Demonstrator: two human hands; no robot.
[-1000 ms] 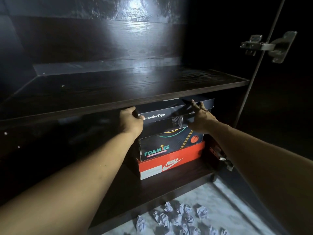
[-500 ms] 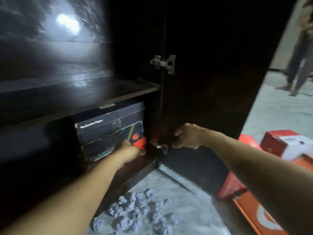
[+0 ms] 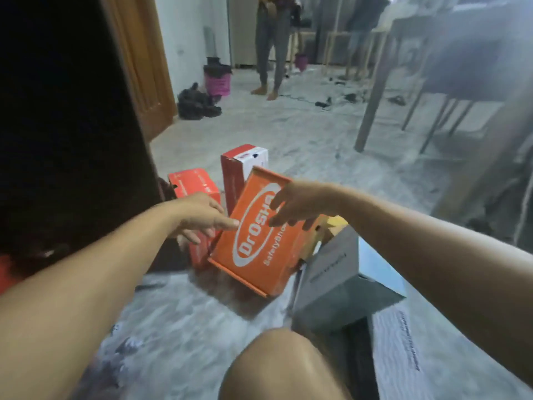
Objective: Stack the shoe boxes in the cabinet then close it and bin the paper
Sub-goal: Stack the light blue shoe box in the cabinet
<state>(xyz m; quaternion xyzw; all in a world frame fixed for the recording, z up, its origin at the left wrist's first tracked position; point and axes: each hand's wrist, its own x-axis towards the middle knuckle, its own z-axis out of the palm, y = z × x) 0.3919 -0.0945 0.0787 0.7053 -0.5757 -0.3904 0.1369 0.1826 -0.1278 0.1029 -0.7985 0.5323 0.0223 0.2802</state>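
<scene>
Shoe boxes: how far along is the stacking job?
Midway at best. Nothing stacked shows in this view. In hand: both hands, left hand and right hand, reach with open fingers for the tilted orange box. Left: that box, two red boxes, the grey box, shutting the cabinet door, binning crumpled paper.

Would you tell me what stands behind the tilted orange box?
Behind the orange box stands an upright red-and-white box, with a red box beside it; their lower parts are hidden.

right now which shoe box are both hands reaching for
The big orange box with the white oval logo, tilted up between the left hand and right hand; the red boxes stand behind, the grey one beside it.
</scene>
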